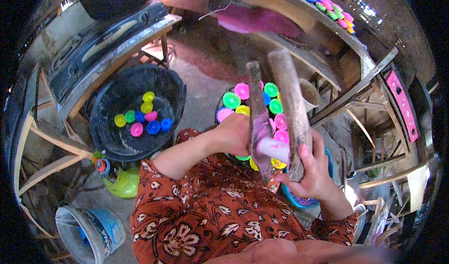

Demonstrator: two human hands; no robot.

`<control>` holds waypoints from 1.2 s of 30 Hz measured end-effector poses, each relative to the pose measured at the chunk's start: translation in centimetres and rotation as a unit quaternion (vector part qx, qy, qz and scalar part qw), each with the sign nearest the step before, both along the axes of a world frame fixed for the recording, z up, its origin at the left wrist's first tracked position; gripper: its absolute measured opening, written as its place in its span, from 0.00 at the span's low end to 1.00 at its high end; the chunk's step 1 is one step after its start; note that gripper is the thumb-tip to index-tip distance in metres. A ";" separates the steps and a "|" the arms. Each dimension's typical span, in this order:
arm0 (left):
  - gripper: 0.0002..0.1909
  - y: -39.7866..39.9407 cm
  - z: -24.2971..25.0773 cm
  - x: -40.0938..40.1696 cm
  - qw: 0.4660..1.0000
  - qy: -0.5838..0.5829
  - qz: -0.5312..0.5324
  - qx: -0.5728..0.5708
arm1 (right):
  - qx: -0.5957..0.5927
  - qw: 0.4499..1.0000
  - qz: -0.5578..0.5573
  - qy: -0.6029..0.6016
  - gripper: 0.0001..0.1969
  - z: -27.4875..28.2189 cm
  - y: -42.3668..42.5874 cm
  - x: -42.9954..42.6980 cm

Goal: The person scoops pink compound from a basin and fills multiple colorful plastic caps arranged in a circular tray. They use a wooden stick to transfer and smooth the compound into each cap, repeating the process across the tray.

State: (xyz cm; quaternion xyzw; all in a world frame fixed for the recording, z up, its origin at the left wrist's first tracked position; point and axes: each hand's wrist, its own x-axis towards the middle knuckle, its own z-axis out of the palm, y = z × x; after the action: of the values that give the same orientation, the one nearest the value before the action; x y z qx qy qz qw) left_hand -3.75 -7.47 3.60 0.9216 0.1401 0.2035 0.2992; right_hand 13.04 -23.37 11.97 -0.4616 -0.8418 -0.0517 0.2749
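Note:
My left hand (pixel 233 134) is closed around the narrower wooden bar (pixel 257 123), its fingers mostly hidden behind the wood. With thumb and fingers my right hand (pixel 312 169) grips the thicker wooden bar (pixel 291 113). Between the two bars lies a white cylinder (pixel 275 150) with pink smears, touching both. Below this wooden tool sit many small fluted cups (pixel 231 100) in pink, green, yellow and blue, partly covered by the hands and bars. A blue-rimmed basin (pixel 329 162) is partly hidden behind my right hand.
A black tub (pixel 133 152) with several coloured fluted cups stands at the left. Near it are a green gas cylinder (pixel 124 183) and a tipped plastic bucket (pixel 105 232). Wooden benches (pixel 115 59) flank both sides; more coloured cups (pixel 329 10) lie at the upper right.

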 end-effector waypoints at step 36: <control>0.41 9.1 -4.0 5.7 0.417 -0.496 -0.293 -0.703 | -0.683 0.562 -0.058 0.463 0.53 -5.0 -1.0 8.4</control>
State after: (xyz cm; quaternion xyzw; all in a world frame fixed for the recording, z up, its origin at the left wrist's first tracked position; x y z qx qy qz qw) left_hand 1.92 1.67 -0.35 0.1140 -0.2166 0.3562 0.9018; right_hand 21.41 -24.41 6.93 -0.5200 -0.3539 0.7439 0.2260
